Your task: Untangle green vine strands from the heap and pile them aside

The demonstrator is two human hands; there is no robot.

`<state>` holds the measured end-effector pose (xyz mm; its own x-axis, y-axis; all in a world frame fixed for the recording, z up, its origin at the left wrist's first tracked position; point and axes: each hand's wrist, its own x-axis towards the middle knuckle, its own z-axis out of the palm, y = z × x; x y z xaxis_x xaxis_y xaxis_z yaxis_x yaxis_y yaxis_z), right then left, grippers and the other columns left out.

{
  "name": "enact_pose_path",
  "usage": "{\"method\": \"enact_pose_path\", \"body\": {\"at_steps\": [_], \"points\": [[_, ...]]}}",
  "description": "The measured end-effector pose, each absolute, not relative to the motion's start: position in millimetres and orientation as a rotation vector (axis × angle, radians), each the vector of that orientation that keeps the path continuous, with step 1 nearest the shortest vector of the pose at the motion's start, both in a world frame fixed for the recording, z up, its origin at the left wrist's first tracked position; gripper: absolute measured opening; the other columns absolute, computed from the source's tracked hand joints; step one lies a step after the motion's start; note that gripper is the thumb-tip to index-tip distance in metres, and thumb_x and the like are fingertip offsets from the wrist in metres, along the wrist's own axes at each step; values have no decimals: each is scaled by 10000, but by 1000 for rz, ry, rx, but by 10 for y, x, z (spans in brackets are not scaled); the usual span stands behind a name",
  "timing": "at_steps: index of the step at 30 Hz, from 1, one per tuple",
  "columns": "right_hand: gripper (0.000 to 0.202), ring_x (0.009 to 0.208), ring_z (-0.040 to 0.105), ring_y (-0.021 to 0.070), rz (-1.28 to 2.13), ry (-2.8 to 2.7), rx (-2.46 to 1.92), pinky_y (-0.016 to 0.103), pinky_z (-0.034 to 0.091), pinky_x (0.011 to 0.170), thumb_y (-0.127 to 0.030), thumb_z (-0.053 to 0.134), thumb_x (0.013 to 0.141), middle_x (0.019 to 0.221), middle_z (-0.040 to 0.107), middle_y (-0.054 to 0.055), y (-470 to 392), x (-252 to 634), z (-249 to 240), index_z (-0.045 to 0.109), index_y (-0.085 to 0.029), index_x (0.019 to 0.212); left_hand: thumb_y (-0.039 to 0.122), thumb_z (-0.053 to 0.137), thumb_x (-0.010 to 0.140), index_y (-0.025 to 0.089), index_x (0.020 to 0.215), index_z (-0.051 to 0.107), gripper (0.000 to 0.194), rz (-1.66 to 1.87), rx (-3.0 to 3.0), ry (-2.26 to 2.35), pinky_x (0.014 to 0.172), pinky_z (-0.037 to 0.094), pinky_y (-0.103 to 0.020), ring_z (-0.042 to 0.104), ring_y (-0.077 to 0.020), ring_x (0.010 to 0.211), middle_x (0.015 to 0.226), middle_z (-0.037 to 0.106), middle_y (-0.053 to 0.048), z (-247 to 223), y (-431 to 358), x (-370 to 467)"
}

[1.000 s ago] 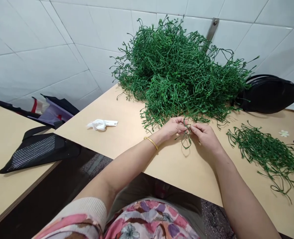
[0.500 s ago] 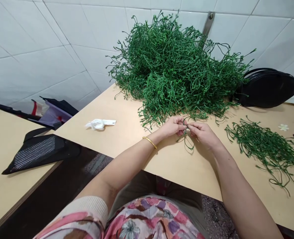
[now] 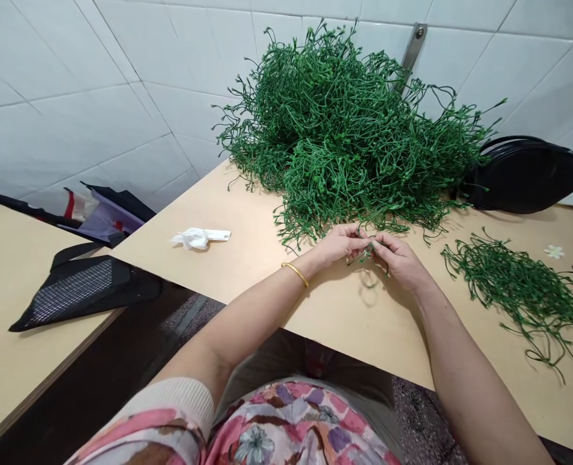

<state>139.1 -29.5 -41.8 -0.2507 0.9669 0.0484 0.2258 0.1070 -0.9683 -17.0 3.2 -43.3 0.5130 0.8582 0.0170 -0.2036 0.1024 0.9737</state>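
I sit at a pale, wood-toned flat tabletop (image 3: 329, 316), my forearms angled in from either side. At its far side, against the tiled wall, stands a great tangled heap of thin, dark-green, plastic-looking stems (image 3: 344, 142); its near fringe lies just beyond my fingers, so I judge it wise to work on this side of it, where loose ends cannot snag. A smaller, flatter pile of the same green stems (image 3: 519, 278) lies off to my right, well apart from my hands.

My left hand (image 3: 342, 247) and my right hand (image 3: 398, 258) meet low over the table, just in front of the heap. Both wrists are fairly straight, the backs of the hands mostly up, thumbs and index fingers turned inward until the tips nearly touch.

Between them is a single slender, curled, dark-green stem (image 3: 365, 256), pinched by the fingertips of both hands, with bends hanging below. Exactly how it crosses itself there is too small and too covered to tell.

For such fine work, I would hold firm with the left fingertips and let the right ones do the guiding, pressing lightly: stuff this thin probably springs back if let go and may kink if forced.
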Motion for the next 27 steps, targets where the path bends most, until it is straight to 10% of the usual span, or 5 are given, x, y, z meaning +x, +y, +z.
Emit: {"method": "enact_pose_path", "body": {"at_steps": [18, 27], "points": [[207, 500, 399, 120, 345, -1822, -1466, 260, 301, 502, -329, 432, 816, 547, 447, -11, -986, 1327, 239, 498, -213, 658, 48, 530, 733, 154, 666, 423, 165, 986, 1025, 797, 430, 364, -178, 459, -56, 389, 451, 458, 57, -470, 5, -50], [307, 805, 548, 428, -831, -1538, -2115, 495, 304, 577, -505, 542, 735, 715, 536, 136, -995, 2823, 144, 578, -255, 908, 111, 614, 706, 142, 670, 469, 153, 958, 1070, 777, 447, 386, -179, 492, -61, 423, 488, 520, 25, -486, 28, -102]]}}
